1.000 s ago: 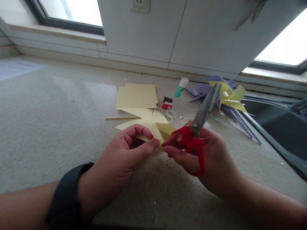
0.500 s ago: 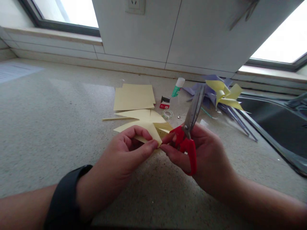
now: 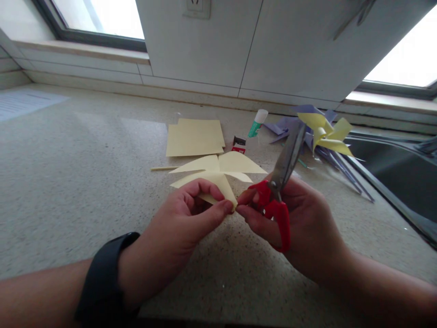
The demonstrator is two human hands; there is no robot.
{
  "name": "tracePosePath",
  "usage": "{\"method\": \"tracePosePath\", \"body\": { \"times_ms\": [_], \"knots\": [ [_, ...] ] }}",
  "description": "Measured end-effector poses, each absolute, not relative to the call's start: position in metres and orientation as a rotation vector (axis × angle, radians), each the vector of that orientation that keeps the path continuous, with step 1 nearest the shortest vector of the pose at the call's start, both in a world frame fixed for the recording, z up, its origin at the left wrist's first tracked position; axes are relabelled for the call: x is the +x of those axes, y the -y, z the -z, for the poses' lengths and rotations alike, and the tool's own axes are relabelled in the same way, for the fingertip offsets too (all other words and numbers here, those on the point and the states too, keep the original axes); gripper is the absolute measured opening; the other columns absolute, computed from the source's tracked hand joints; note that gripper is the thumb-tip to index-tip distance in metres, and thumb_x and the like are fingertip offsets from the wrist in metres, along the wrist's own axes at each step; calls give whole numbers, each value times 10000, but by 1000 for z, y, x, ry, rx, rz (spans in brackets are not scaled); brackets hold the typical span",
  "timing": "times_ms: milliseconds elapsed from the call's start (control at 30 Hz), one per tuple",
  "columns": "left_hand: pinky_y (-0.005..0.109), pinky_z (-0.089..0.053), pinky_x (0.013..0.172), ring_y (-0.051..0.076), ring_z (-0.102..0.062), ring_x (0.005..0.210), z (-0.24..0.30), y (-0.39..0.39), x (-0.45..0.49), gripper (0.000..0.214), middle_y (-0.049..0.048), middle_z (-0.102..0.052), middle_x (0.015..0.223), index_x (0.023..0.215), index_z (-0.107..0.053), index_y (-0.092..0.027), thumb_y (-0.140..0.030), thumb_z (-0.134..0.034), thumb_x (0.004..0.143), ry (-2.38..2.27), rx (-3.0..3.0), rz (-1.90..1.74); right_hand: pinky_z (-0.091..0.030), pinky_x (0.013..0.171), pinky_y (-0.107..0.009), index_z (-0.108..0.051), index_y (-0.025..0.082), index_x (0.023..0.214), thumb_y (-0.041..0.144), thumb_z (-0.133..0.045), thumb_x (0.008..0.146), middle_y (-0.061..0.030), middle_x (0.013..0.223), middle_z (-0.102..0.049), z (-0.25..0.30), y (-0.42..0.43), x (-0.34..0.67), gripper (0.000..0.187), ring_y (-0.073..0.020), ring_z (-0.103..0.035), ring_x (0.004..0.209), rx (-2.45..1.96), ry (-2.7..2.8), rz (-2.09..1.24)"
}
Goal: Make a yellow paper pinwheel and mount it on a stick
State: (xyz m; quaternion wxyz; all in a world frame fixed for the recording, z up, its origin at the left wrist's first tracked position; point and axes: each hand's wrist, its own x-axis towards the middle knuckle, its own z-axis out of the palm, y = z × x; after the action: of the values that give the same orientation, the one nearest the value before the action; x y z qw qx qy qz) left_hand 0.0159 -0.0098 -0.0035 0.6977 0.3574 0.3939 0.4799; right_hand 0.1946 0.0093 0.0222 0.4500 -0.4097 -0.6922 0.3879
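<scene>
Between my hands is a pale yellow sheet of paper (image 3: 218,167), slit from its corners so that pointed flaps spread out. My left hand (image 3: 191,218) pinches the near corner of this paper between thumb and fingers. Red-handled scissors (image 3: 280,196) hang in my right hand (image 3: 300,218), blades tilted up and away. The thumb and forefinger of that hand are pinched close at the same paper corner; whether they grip it cannot be told. A thin pale stick (image 3: 162,168) lies partly under the paper.
Behind the cut paper lie more yellow sheets (image 3: 194,139), a small red and black box (image 3: 239,145) and a glue stick (image 3: 257,123). Yellow and purple paper pinwheels (image 3: 324,132) lie at the right beside the sink (image 3: 392,168). A printed sheet (image 3: 30,102) rests far left.
The far right flap of the cut paper has spread out flatter to the right. Both hands keep nearly the same pose, the scissors still held. The whole view has shifted slightly.
</scene>
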Motion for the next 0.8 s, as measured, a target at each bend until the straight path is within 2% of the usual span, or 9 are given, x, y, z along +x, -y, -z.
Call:
{"method": "tracePosePath", "body": {
  "times_ms": [433,633,800],
  "knots": [
    [170,-451,597,70,-588,638,2,12,17,249,-30,-699,764,816,-585,-183,-272,-817,792,-881,840,-1079,-486,489,-178,-579,208,738,77,-837,626,44,701,-708,-24,-9,194,310,-82,-603,557,-1035,1634,-1072],
    [173,-467,589,80,-606,639,2,10,17,275,-32,-693,763,830,-576,-191,-283,-830,775,-901,791,-1074,-489,479,-187,-574,211,734,102,-797,677,36,696,-703,-26,-8,193,255,-89,-614,547,-1047,1661,-1075],
    [149,-425,526,60,-551,562,3,11,14,263,-61,-638,681,859,-575,-203,-306,-809,801,-919,777,-1070,-462,442,-194,-562,220,713,185,-740,769,31,647,-658,-30,-10,205,190,-89,-575,503,-1071,1645,-1010]
  ]
}}
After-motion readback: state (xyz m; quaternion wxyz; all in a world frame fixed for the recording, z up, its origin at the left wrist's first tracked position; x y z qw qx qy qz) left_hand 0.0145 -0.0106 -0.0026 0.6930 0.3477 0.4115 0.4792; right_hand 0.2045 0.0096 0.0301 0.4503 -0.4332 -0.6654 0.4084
